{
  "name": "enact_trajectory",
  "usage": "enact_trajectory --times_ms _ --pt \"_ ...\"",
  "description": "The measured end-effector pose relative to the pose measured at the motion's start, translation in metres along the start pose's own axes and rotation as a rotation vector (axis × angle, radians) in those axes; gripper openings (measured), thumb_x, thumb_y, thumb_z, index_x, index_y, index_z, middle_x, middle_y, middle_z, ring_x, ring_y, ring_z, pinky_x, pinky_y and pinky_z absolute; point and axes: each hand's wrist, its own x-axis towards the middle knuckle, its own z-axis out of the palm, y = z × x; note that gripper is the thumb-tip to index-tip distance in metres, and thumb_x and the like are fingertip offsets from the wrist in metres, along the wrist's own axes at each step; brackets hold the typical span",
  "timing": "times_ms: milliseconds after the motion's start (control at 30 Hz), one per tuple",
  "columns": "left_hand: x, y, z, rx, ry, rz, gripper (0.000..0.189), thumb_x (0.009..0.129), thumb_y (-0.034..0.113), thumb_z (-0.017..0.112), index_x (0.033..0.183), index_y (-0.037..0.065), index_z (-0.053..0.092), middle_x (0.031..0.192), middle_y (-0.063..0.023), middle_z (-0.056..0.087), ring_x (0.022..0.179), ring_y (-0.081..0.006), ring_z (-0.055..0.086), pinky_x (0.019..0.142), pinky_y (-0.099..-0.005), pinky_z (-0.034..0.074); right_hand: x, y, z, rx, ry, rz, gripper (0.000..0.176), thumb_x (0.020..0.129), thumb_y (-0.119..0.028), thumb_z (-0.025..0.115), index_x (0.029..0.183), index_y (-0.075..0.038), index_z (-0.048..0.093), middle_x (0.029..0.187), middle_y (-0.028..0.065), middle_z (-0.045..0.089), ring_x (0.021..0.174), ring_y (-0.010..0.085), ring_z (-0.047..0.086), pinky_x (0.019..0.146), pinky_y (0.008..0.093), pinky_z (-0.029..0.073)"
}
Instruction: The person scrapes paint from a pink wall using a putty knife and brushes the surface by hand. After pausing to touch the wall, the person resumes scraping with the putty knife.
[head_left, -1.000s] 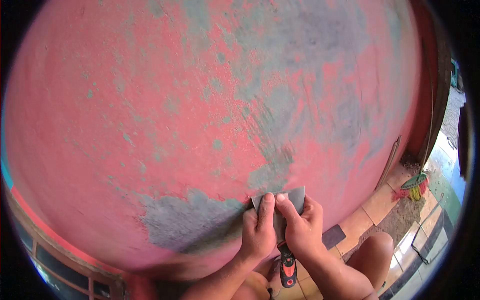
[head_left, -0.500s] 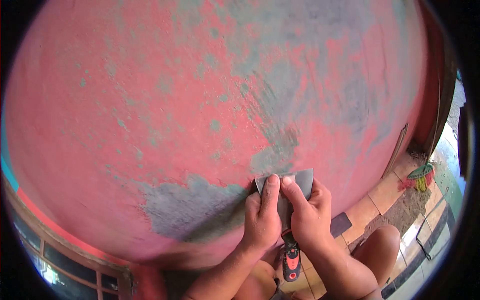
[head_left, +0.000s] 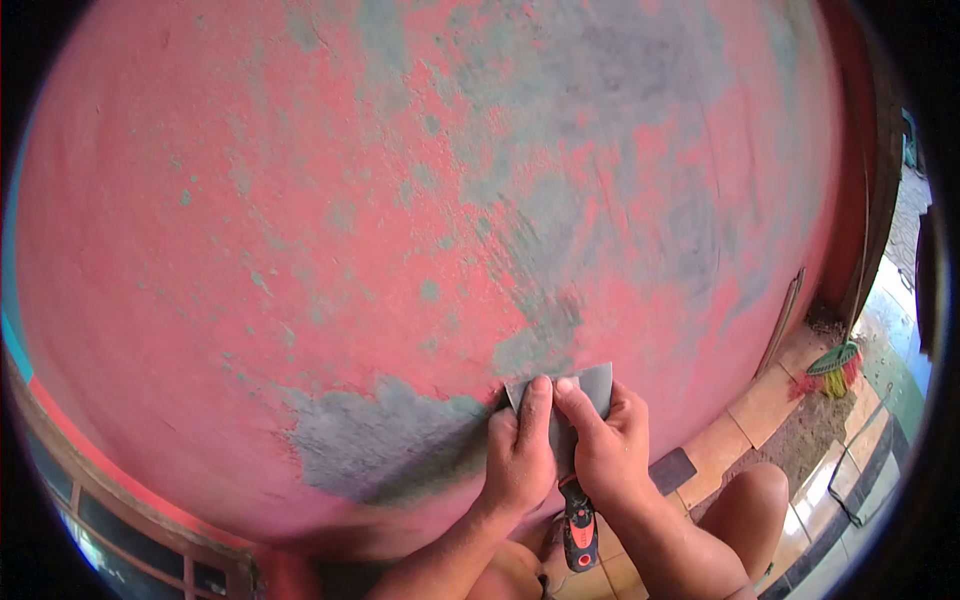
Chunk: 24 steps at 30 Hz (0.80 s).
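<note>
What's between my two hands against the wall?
The metal blade of the scraper lies between the left hand and right hand, pressed to the red wall, in the head view.

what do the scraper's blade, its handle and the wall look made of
Blade: thin flat grey sheet, dull, likely steel. Handle: black and red, smooth, probably plastic or rubber. Wall: rough grey patches suggest cement plaster under flaking matte red paint.

Red wall (head_left: pixel 300 200) with grey-green patches; grey-bladed scraper (head_left: pixel 575 440) with red-black handle.
</note>
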Motion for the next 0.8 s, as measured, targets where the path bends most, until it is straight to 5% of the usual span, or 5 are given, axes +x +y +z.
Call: enact_trajectory --times_ms 300,667,800 --pt "-0.002 -0.005 0.0 0.02 0.03 0.019 0.042 0.105 0.036 0.048 0.092 0.001 0.067 0.089 -0.0009 0.064 0.081 -0.0085 0.057 0.07 -0.0259 0.047 0.0 0.014 -0.002 0.012 0.013 -0.031 0.022 0.092 -0.018 0.068 0.088 0.002 0.064 0.076 0.0006 0.064 0.069 0.0061 0.055 0.061 0.025 0.046" --pt "-0.002 -0.002 0.0 -0.018 0.042 -0.003 0.041 0.106 0.035 0.047 0.1 0.0 0.067 0.093 -0.0022 0.064 0.085 -0.0088 0.058 0.073 -0.0259 0.048 0.001 0.002 -0.003 -0.048 -0.043 0.068 0.022 0.093 -0.02 0.067 0.089 0.002 0.065 0.074 0.0017 0.064 0.069 0.0065 0.056 0.061 0.0258 0.047" --pt "-0.008 -0.003 0.001 -0.027 0.087 -0.03 0.042 0.107 0.034 0.045 0.084 0.003 0.062 0.08 0.0032 0.058 0.075 -0.0039 0.051 0.062 -0.0237 0.042 -0.003 0.018 0.002 0.042 0.02 -0.047 0.022 0.093 -0.02 0.068 0.088 0.002 0.066 0.075 0.0015 0.065 0.068 0.0067 0.056 0.06 0.0261 0.047"
